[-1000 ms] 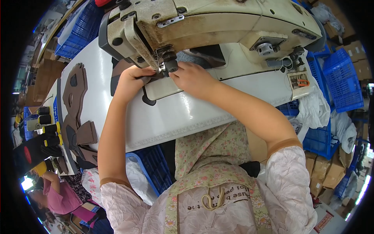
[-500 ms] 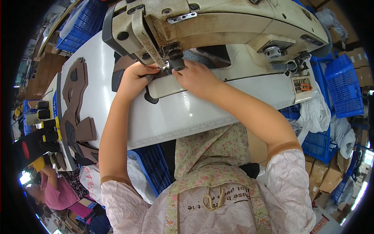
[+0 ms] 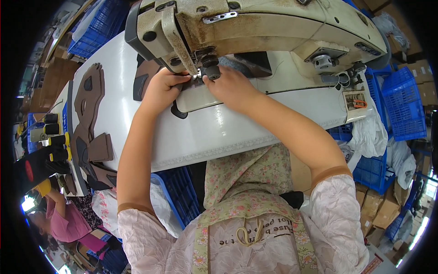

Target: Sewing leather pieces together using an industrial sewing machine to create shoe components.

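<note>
A brown and black cut piece (image 3: 143, 78), probably leather or fabric, lies under the head of a worn cream sewing machine (image 3: 269, 34). Close to the presser foot (image 3: 198, 75), my left hand (image 3: 163, 91) pinches the piece's near edge between thumb and curled fingers. On the other side of the foot, my right hand (image 3: 233, 90) grips the same piece, its thumb nearest the needle. A black round knob hides some of my right fingertips. Beyond that hand, a dark patterned part of the work spreads over the machine bed.
Stacked brown cut pieces (image 3: 86, 105) lie on the white table (image 3: 200, 137) at left. Thread spools (image 3: 52, 130) stand beyond its left edge. Blue crates (image 3: 404, 102) and cardboard boxes are at right, another blue crate (image 3: 179, 192) below the table. A person in pink (image 3: 68, 223) sits lower left.
The whole view has shifted slightly, with the machine appearing a little lower and farther right. My left fingers are curled a bit more. Both hands stay beside the presser foot.
</note>
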`<state>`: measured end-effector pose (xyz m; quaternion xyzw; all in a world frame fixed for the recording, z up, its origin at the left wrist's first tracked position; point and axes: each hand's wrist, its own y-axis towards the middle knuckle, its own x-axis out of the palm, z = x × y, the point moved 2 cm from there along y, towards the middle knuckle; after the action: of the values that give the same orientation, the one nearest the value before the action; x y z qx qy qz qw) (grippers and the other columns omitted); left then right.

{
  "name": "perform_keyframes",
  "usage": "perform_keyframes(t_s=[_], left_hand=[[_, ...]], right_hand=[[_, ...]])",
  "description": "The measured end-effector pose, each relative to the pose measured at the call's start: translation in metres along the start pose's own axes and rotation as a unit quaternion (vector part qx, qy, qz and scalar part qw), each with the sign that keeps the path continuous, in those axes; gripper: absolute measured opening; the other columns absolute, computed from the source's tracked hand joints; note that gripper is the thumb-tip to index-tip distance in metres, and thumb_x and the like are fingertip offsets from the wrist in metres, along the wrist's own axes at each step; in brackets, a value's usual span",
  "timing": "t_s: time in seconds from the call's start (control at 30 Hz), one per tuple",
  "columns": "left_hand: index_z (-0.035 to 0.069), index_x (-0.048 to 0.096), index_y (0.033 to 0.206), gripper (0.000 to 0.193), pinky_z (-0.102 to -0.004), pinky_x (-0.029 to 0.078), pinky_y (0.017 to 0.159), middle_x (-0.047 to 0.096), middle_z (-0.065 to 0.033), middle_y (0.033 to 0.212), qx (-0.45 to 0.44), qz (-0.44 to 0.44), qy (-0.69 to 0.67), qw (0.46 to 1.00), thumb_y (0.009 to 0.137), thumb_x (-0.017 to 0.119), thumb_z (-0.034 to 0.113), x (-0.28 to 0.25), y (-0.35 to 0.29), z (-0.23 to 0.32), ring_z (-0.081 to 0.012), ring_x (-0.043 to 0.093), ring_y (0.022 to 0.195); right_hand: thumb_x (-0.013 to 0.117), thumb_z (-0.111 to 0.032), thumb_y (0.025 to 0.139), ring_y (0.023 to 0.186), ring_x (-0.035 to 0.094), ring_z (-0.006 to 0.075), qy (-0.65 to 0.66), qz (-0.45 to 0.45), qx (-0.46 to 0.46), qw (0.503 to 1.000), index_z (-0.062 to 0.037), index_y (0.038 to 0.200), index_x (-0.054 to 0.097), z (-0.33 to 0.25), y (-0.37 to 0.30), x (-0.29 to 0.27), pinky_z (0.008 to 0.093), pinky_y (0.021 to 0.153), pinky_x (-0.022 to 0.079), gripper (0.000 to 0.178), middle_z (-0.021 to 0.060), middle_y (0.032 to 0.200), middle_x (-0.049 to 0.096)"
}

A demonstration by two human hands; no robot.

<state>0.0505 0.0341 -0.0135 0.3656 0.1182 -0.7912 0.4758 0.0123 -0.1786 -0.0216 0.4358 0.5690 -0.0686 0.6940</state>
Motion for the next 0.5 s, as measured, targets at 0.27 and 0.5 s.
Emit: perform_keyframes(t_s=[0.27,0.5], left_hand=[[0.001,0.072,0.104,0.04,-0.036,0.049,0.092,0.065,-0.0156,0.109,0.012,0.019,0.073,0.997,0.069,0.058,-0.012,0.002,0.005,0.009,-0.0318,0.061,0.105],[0.0,0.072,0.102,0.041,-0.0371,0.049,0.089,0.068,-0.02,0.102,0.033,0.042,0.082,0.995,0.067,0.056,-0.013,0.001,0.009,0.01,-0.0357,0.063,0.099]], right_hand=[[0.053,-0.02,0.096,0.083,0.062,0.0338,0.004,-0.015,0.006,1.0,-0.0031,0.093,0.06,0.007,0.004,0.007,0.0462,0.07,0.053,0.018,0.014,0.089,0.059],[0.052,-0.02,0.096,0.087,0.061,0.0377,0.091,0.01,0.042,0.995,-0.0024,0.1,0.057,0.01,0.008,0.013,0.0495,0.076,0.05,0.018,0.0174,0.091,0.059]])
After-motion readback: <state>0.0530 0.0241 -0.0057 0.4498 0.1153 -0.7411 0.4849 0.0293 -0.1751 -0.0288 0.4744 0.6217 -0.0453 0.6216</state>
